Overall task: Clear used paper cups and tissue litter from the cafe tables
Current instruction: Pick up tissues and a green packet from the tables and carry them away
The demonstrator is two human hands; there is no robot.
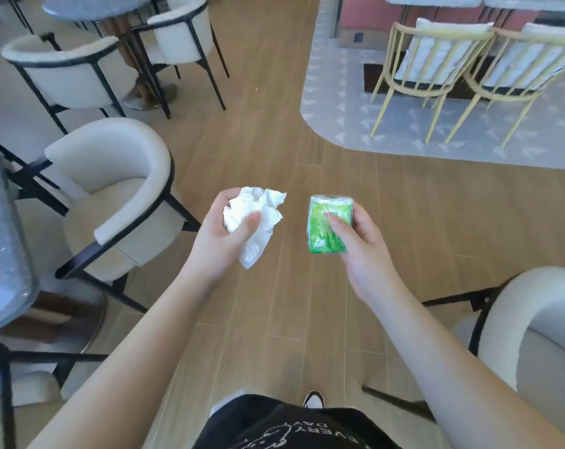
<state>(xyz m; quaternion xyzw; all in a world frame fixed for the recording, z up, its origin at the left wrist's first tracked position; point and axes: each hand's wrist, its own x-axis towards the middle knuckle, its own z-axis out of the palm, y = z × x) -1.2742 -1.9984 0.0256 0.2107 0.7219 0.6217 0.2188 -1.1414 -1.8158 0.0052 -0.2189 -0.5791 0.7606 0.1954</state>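
My left hand [224,231] grips a crumpled white tissue [258,218], with one loose corner hanging below the palm. My right hand [360,244] holds a small green tissue packet [329,226], thumb on its front face and fingers behind it. Both hands are raised side by side over the wooden floor in front of me, roughly a hand's width apart. No paper cup is in view.
A grey table edge [2,241] runs down the left, with a cream armchair [119,196] beside it. Another cream chair [540,332] stands at the right. More chairs and a round table [90,8] are far left. Gold-framed chairs [436,63] stand on a patterned rug [355,124].
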